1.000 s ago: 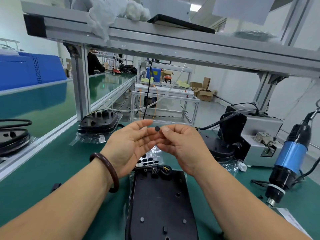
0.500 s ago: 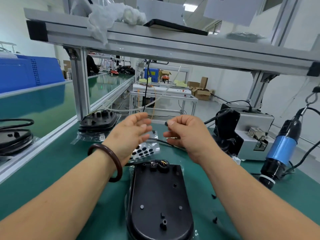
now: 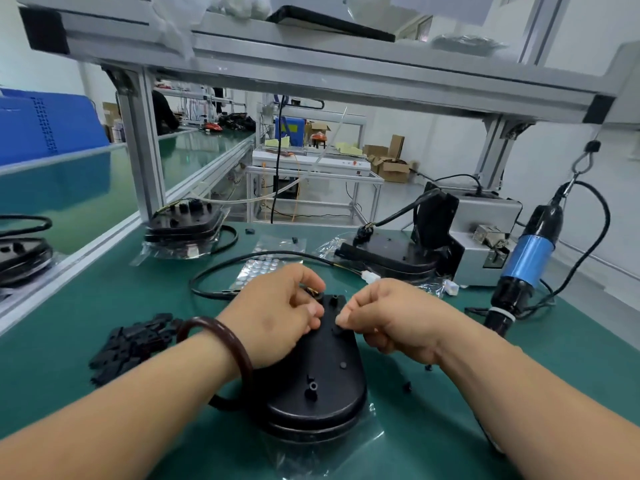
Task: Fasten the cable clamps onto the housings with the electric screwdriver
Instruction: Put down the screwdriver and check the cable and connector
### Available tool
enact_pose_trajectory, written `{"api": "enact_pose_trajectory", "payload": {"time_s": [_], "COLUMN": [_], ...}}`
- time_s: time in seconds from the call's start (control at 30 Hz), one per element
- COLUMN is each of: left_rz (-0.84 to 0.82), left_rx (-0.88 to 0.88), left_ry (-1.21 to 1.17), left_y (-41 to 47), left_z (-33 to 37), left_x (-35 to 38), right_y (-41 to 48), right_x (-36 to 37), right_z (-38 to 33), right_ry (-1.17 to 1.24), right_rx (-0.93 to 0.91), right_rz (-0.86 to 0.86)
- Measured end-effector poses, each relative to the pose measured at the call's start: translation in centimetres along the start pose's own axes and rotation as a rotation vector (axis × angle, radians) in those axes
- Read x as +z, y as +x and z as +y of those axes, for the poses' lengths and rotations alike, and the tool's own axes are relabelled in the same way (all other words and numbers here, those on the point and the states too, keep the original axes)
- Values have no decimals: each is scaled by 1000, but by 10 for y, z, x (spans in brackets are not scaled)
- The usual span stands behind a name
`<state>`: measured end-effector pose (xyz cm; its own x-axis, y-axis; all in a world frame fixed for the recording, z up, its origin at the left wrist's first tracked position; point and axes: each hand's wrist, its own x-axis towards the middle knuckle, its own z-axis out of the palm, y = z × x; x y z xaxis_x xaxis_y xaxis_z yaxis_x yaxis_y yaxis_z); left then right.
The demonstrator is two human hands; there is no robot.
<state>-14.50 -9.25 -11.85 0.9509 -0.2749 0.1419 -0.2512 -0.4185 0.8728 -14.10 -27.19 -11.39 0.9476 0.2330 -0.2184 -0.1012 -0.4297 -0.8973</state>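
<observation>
A black oval housing (image 3: 311, 386) lies on a clear plastic bag at the near middle of the green bench. My left hand (image 3: 277, 313) curls its fingers over the housing's far end, where the cable comes out. My right hand (image 3: 391, 317) holds thumb and forefinger pinched together, with the tips down on the housing's top face; whatever they pinch is hidden. A pile of black cable clamps (image 3: 131, 344) sits to the left. The blue electric screwdriver (image 3: 526, 261) hangs from a hook at the right, untouched.
A black cable (image 3: 242, 259) loops behind my hands over a sheet of round pads (image 3: 263, 268). More housings lie at the back left (image 3: 183, 226), far left (image 3: 20, 251) and back right (image 3: 391, 254). A grey screw feeder (image 3: 485, 237) stands at the right. Small loose bits (image 3: 407, 386) lie near the housing.
Both hands came down from chest height onto the housing's far end. The right hand pinched a small black round piece; now its fingertips are on the housing. The view tilted downward.
</observation>
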Motion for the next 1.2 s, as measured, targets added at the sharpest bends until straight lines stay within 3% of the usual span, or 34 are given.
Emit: {"api": "enact_pose_trajectory", "payload": {"time_s": [0.3,0.67,1.2], "left_rz": [57,185,84], "left_rx": [65,283,300], "left_ry": [51,352,581], "left_y": [-2,-23,-46], "left_z": [-14,-5,5], "left_x": [3,4,5], "right_y": [2,1,-1], "right_x": [7,6,7], "right_z": [2,1,-6], "right_ry": [-8,-142,-120], "right_rx": [-35,-74,-14], "right_rz": [74,120,121]}}
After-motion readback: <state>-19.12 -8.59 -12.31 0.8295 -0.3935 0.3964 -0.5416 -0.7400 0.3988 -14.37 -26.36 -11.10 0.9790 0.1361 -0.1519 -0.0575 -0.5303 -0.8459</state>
